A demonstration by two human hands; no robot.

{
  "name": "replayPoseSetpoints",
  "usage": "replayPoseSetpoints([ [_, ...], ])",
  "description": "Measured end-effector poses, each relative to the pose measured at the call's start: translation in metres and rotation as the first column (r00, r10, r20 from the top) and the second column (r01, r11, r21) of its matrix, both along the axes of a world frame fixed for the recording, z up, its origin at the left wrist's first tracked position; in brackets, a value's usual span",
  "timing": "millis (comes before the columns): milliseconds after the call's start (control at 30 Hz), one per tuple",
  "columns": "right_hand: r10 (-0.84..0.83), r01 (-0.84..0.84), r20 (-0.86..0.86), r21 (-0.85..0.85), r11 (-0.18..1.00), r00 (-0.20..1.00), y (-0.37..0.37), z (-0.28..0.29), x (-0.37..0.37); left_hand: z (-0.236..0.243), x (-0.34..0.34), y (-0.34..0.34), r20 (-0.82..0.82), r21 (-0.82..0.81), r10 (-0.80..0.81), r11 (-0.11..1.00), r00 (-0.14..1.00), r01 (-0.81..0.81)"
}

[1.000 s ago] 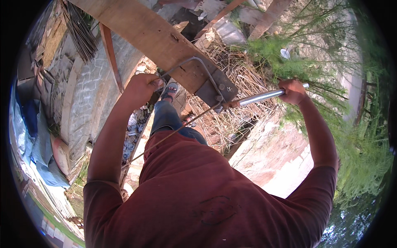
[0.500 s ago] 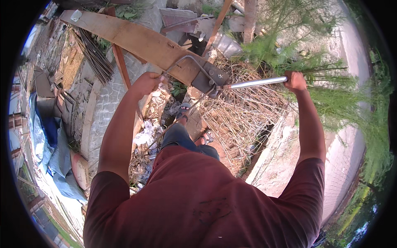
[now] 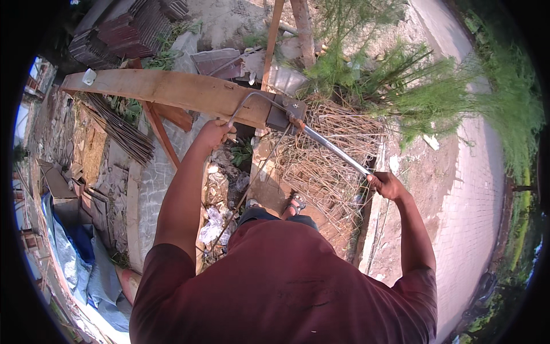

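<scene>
Looking down past a dark red shirt, a person has both arms stretched forward. The left hand has its fingers curled closed on one end of a bent metal rod, which arches up and to the right of those fingers. The right hand grips the lower end of a silver pipe, fingers wrapped round it; the pipe slants up and left from them to a dark metal block. The block, right of the left fingers, sits on the end of a wooden beam that stretches away above and left of them. The rod's bend lies over the beam, and a thin length runs from the block to below the left fingers. Left of the right fingers lies a tangled pile of bent rods; above and right of them spreads feathery green foliage
</scene>
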State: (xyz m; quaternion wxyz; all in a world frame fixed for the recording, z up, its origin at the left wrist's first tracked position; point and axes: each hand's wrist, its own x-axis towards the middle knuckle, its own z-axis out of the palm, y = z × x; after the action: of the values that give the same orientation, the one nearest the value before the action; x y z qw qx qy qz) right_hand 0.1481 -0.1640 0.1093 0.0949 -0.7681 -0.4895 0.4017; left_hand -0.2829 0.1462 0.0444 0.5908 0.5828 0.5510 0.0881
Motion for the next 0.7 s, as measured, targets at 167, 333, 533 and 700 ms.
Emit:
replayPoseSetpoints([
  [167,-0.099,0.081,0.175,0.107,0.991,0.980,-0.009,0.011,-0.043,-0.006,0.000,-0.008,0.085,-0.037,0.043,0.999,0.995,-0.040],
  [333,-0.513,0.441,0.428,0.261,0.858,0.744,-0.055,-0.035,-0.213,-0.046,-0.012,-0.003,0.168,0.077,0.047,0.995,0.985,-0.061],
  [533,-0.492,0.308,0.406,0.438,0.844,0.771,-0.071,-0.060,-0.113,-0.015,0.003,-0.009,0.133,0.017,0.026,0.999,0.991,-0.028],
  [700,-0.614,0.612,-0.240,0.601,0.514,0.752,-0.057,-0.070,-0.123,0.021,-0.003,-0.025,0.272,-0.021,0.030,0.999,0.962,-0.025],
])
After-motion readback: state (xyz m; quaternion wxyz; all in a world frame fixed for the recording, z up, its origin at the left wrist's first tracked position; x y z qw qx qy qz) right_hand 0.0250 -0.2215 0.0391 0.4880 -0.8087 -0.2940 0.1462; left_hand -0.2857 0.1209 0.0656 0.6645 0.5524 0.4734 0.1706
